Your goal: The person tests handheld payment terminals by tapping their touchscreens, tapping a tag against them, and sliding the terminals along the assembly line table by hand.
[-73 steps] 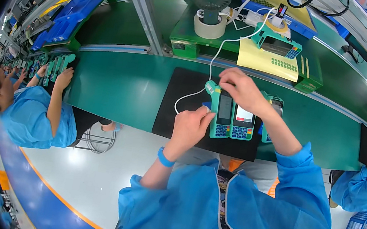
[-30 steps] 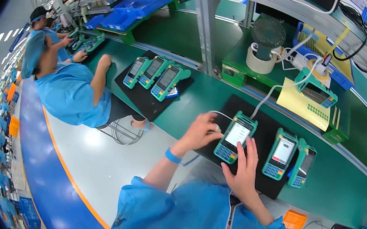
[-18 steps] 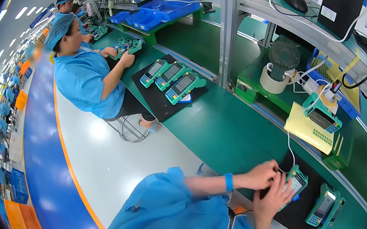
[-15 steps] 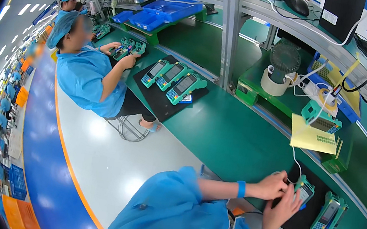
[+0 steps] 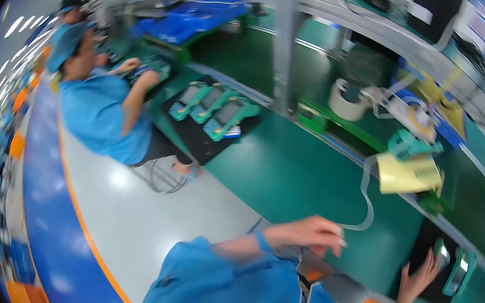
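Apparently, the end of the cable (image 5: 369, 209) is pinched by the left hand (image 5: 318, 233), whose fingers are curled closely in; the exact grip is blurred. The right hand (image 5: 419, 277) is spread wide, with nothing seen in its grasp. Just beside its fingertips, at one o'clock, the near terminal (image 5: 442, 255) is found, and whether it is touched cannot be told. Between two and three o'clock of the same hand, the far terminal (image 5: 458, 276) is placed on the black mat (image 5: 425, 237). From the left hand, the cable is looped through two o'clock, past the nine o'clock side of the yellow card (image 5: 407, 175); if tugged, it could be caught there and the card dragged. Were the pinch loosened, the cable end could be dropped over the front edge of the bench (image 5: 287, 189), since it is held near that edge. The near terminal could be knocked into the far one if the spread fingers were swept toward three o'clock.
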`<control>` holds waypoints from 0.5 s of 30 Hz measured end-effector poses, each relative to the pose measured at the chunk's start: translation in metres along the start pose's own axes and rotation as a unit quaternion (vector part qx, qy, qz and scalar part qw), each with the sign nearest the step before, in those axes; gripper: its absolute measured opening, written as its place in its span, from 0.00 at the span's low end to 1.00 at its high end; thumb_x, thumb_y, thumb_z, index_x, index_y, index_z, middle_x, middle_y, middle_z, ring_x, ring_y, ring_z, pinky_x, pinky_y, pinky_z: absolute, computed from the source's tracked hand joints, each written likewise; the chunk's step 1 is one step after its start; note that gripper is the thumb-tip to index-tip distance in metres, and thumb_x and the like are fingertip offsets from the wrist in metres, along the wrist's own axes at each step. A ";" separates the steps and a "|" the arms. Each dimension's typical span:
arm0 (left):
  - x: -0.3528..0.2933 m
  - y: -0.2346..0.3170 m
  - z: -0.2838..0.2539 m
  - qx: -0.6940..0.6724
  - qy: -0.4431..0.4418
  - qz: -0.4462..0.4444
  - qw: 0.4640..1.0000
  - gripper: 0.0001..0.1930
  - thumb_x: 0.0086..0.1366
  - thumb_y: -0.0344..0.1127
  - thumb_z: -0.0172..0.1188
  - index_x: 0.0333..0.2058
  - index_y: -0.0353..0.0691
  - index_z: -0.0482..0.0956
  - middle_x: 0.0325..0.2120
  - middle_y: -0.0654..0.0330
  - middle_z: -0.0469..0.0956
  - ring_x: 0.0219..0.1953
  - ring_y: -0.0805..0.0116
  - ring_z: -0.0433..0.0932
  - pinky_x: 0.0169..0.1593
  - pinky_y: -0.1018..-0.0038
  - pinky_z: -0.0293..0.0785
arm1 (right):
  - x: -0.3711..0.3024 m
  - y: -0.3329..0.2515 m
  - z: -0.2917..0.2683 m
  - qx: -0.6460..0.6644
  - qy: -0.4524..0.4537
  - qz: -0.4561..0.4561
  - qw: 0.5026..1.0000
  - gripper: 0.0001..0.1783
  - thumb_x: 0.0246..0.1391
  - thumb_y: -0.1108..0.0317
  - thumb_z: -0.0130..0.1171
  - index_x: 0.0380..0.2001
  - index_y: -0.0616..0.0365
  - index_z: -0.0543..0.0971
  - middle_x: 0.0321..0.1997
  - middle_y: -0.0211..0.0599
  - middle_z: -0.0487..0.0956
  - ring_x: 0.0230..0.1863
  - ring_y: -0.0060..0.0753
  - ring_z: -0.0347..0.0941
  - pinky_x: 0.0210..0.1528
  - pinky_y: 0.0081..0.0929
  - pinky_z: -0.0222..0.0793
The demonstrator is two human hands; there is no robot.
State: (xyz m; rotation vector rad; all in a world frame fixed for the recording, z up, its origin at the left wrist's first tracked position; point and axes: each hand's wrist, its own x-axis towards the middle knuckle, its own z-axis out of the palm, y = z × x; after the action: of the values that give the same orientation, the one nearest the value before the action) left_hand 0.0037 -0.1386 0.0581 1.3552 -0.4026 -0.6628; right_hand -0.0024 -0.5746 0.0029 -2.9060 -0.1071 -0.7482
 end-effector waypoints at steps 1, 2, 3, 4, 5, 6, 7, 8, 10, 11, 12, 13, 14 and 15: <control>-0.025 -0.005 -0.015 -0.011 0.027 0.005 1.000 0.14 0.76 0.44 0.56 0.38 0.42 0.83 0.33 0.67 0.84 0.25 0.80 0.77 0.29 0.81 0.74 | 0.009 0.001 0.005 -0.021 0.010 -0.005 1.000 0.48 0.45 0.68 0.67 0.72 0.55 0.63 0.73 0.42 0.68 0.79 0.49 0.54 0.78 0.63 0.42; -0.046 -0.002 -0.026 -0.031 0.061 0.014 0.998 0.13 0.77 0.42 0.55 0.37 0.41 0.83 0.29 0.66 0.83 0.24 0.81 0.76 0.25 0.80 0.70 | 0.014 0.006 0.012 -0.037 0.019 0.010 0.999 0.48 0.46 0.68 0.67 0.73 0.56 0.62 0.74 0.38 0.67 0.79 0.52 0.53 0.78 0.60 0.42; -0.067 -0.012 -0.039 -0.069 0.094 0.032 0.993 0.13 0.76 0.42 0.55 0.38 0.40 0.81 0.29 0.64 0.83 0.23 0.80 0.76 0.25 0.81 0.69 | 0.022 -0.003 0.014 -0.050 0.017 0.027 0.998 0.49 0.45 0.69 0.66 0.73 0.56 0.62 0.75 0.41 0.66 0.79 0.53 0.52 0.78 0.62 0.41; -0.081 -0.017 -0.048 -0.109 0.154 0.032 0.982 0.12 0.76 0.43 0.56 0.38 0.40 0.80 0.28 0.64 0.83 0.23 0.79 0.75 0.25 0.81 0.68 | 0.031 -0.018 0.015 -0.063 0.034 0.042 0.997 0.47 0.45 0.73 0.63 0.72 0.56 0.63 0.75 0.47 0.65 0.79 0.54 0.52 0.78 0.60 0.44; -0.094 -0.022 -0.058 -0.148 0.214 0.031 0.965 0.12 0.75 0.43 0.57 0.38 0.41 0.79 0.27 0.64 0.82 0.22 0.79 0.74 0.25 0.82 0.67 | 0.039 -0.023 0.025 -0.059 0.081 0.020 0.995 0.44 0.44 0.78 0.60 0.70 0.58 0.65 0.72 0.52 0.67 0.77 0.57 0.55 0.77 0.55 0.49; -0.112 -0.038 -0.073 -0.166 0.226 0.085 0.956 0.11 0.75 0.43 0.57 0.38 0.42 0.78 0.26 0.64 0.80 0.21 0.79 0.71 0.24 0.81 0.66 | 0.051 -0.051 0.024 -0.005 0.069 0.010 0.998 0.39 0.44 0.81 0.58 0.65 0.60 0.69 0.68 0.52 0.69 0.73 0.58 0.61 0.74 0.52 0.54; -0.126 -0.056 -0.087 -0.181 0.246 0.137 0.942 0.10 0.75 0.43 0.57 0.38 0.42 0.76 0.25 0.65 0.78 0.20 0.80 0.69 0.22 0.81 0.64 | 0.057 -0.089 0.030 0.058 0.050 0.010 0.997 0.33 0.45 0.81 0.58 0.60 0.61 0.72 0.65 0.52 0.72 0.70 0.58 0.64 0.72 0.51 0.57; -0.137 -0.068 -0.096 -0.207 0.296 0.195 0.912 0.11 0.75 0.44 0.58 0.37 0.43 0.74 0.26 0.66 0.76 0.20 0.80 0.67 0.21 0.81 0.61 | 0.065 -0.122 0.035 0.169 -0.005 -0.014 0.986 0.31 0.48 0.79 0.58 0.59 0.62 0.73 0.64 0.53 0.72 0.66 0.57 0.68 0.67 0.46 0.66; -0.150 -0.076 -0.110 -0.285 0.340 0.273 0.853 0.13 0.77 0.46 0.55 0.37 0.43 0.72 0.25 0.66 0.70 0.17 0.80 0.61 0.19 0.82 0.57 | 0.071 -0.184 0.046 0.398 -0.171 0.006 0.901 0.30 0.56 0.77 0.59 0.64 0.63 0.70 0.61 0.49 0.76 0.59 0.45 0.77 0.56 0.33 0.77; -0.156 -0.067 -0.111 -0.336 0.340 0.295 0.827 0.14 0.79 0.47 0.52 0.38 0.44 0.71 0.25 0.65 0.66 0.15 0.79 0.58 0.19 0.83 0.55 | 0.065 -0.205 0.072 0.501 -0.197 -0.001 0.842 0.29 0.59 0.78 0.57 0.65 0.62 0.70 0.60 0.48 0.77 0.58 0.39 0.78 0.56 0.31 0.77; -0.158 -0.053 -0.113 -0.390 0.311 0.333 0.800 0.13 0.82 0.43 0.46 0.38 0.43 0.69 0.25 0.65 0.67 0.15 0.78 0.59 0.18 0.83 0.56 | 0.064 -0.235 0.084 0.580 -0.255 -0.002 0.774 0.29 0.62 0.79 0.55 0.67 0.62 0.68 0.61 0.46 0.76 0.62 0.38 0.76 0.59 0.30 0.76; -0.164 -0.047 -0.116 -0.388 0.318 0.338 0.797 0.13 0.82 0.43 0.46 0.38 0.43 0.69 0.25 0.65 0.67 0.15 0.78 0.59 0.18 0.83 0.56 | 0.064 -0.267 0.094 0.645 -0.315 0.009 0.696 0.30 0.65 0.79 0.55 0.69 0.63 0.64 0.64 0.45 0.75 0.64 0.39 0.74 0.63 0.31 0.74; -0.170 -0.043 -0.119 -0.429 0.308 0.383 0.758 0.12 0.82 0.43 0.45 0.39 0.43 0.68 0.26 0.65 0.68 0.15 0.79 0.59 0.18 0.83 0.57 | 0.068 -0.299 0.097 0.679 -0.363 0.030 0.637 0.31 0.66 0.78 0.55 0.70 0.65 0.63 0.66 0.48 0.73 0.66 0.41 0.74 0.65 0.32 0.72; -0.177 -0.039 -0.121 -0.464 0.299 0.429 0.715 0.12 0.82 0.42 0.44 0.40 0.43 0.67 0.27 0.65 0.68 0.16 0.79 0.59 0.19 0.84 0.57 | 0.074 -0.329 0.100 0.707 -0.414 0.047 0.572 0.32 0.66 0.77 0.56 0.71 0.67 0.61 0.68 0.51 0.72 0.67 0.43 0.73 0.68 0.34 0.71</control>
State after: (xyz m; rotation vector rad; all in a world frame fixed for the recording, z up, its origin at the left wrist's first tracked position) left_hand -0.0627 0.0644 0.0158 0.2384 -0.0824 0.3834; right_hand 0.0755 -0.2315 -0.0100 -1.3434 -0.3961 0.6316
